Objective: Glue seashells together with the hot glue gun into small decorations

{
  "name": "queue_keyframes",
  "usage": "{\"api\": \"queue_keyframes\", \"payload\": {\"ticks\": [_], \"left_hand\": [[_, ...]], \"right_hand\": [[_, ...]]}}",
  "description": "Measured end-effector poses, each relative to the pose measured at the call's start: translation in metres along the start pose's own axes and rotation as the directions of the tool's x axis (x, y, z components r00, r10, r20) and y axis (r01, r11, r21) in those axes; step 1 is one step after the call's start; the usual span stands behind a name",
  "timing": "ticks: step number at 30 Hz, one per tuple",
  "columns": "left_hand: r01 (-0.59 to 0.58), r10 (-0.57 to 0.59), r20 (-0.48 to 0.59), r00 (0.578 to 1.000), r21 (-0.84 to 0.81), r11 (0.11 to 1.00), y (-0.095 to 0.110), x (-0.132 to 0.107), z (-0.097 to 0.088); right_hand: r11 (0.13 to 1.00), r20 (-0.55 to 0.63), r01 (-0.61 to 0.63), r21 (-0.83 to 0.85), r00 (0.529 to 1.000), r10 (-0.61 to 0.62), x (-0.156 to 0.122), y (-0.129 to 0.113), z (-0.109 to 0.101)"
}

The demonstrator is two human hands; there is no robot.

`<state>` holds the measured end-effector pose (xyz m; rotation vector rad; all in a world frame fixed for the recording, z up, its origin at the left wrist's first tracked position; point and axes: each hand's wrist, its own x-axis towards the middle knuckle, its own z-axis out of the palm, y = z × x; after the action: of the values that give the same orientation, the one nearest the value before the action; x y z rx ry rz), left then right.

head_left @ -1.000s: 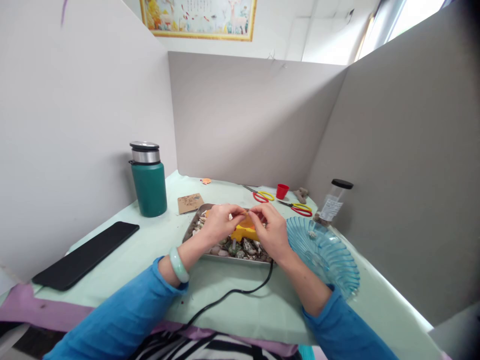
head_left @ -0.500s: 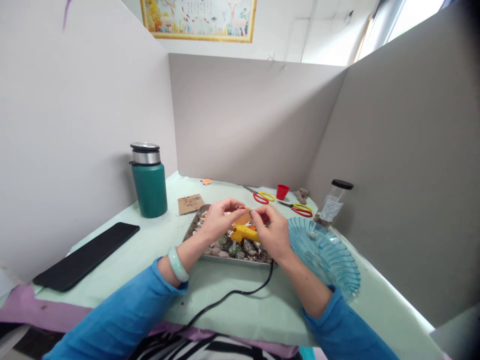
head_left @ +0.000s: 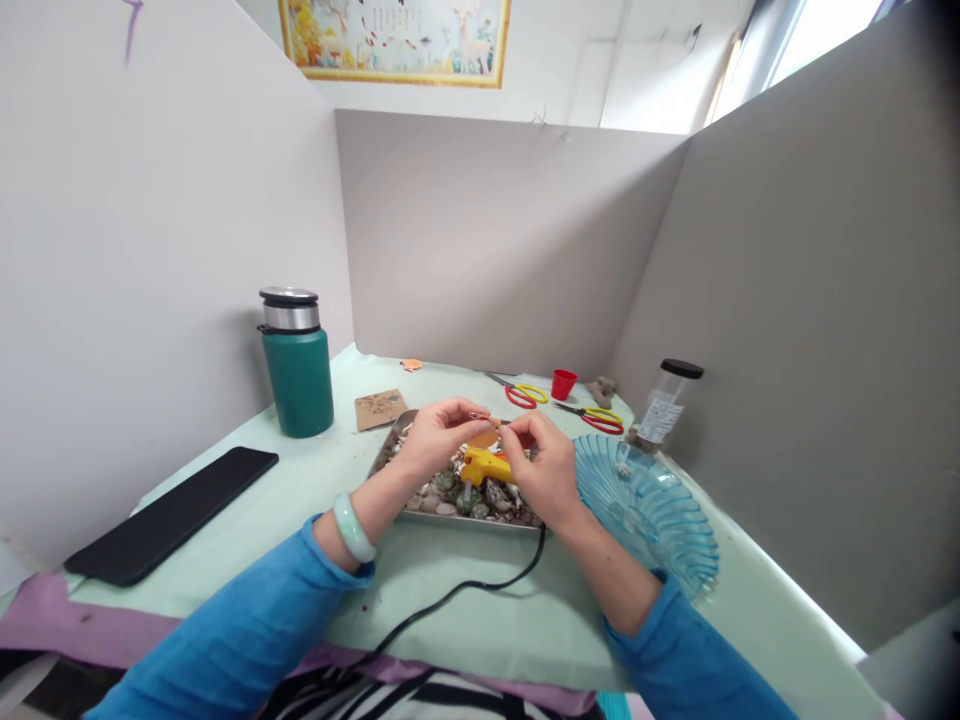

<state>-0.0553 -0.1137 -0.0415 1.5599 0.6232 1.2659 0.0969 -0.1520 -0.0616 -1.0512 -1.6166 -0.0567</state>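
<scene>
My left hand [head_left: 435, 445] and my right hand [head_left: 546, 462] meet over a metal tray [head_left: 390, 455] filled with shells and pebbles. Both hands pinch a small orange-brown piece [head_left: 484, 437] between their fingertips, just above the tray. A yellow glue gun [head_left: 486, 466] lies on the stones right under the piece, its black cord [head_left: 450, 595] running toward me across the table. A pale green bangle [head_left: 346, 525] sits on my left wrist.
A blue glass dish [head_left: 652, 510] stands right of the tray. A green flask [head_left: 296, 362] and a black slab [head_left: 169, 510] are at the left. Two scissors [head_left: 596, 415], a red cup [head_left: 563, 383], a clear jar [head_left: 664, 405] and a brown card [head_left: 381, 408] lie behind. Grey partitions surround the table.
Both hands have lifted the small piece slightly off the glue gun, so the yellow gun body now shows below them.
</scene>
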Motion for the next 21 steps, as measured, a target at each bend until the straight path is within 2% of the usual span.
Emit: {"api": "queue_keyframes", "payload": {"ticks": [7,12,21], "left_hand": [[-0.061,0.061,0.015,0.998,-0.015,0.998,-0.003,0.0001,-0.002],[-0.053,0.055,0.039,0.998,-0.057,0.997,-0.0001,-0.0036,0.0002],[-0.063,0.071,0.07,0.995,-0.111,0.992,-0.0001,-0.0038,0.0019]], "right_hand": [[0.994,-0.059,0.086,0.062,0.995,-0.083,-0.001,0.0016,0.0001],[0.989,-0.109,0.132,0.074,0.986,-0.123,-0.0012,0.0,-0.001],[0.982,-0.106,0.171,0.078,0.981,-0.162,-0.0018,-0.0025,-0.0025]]}}
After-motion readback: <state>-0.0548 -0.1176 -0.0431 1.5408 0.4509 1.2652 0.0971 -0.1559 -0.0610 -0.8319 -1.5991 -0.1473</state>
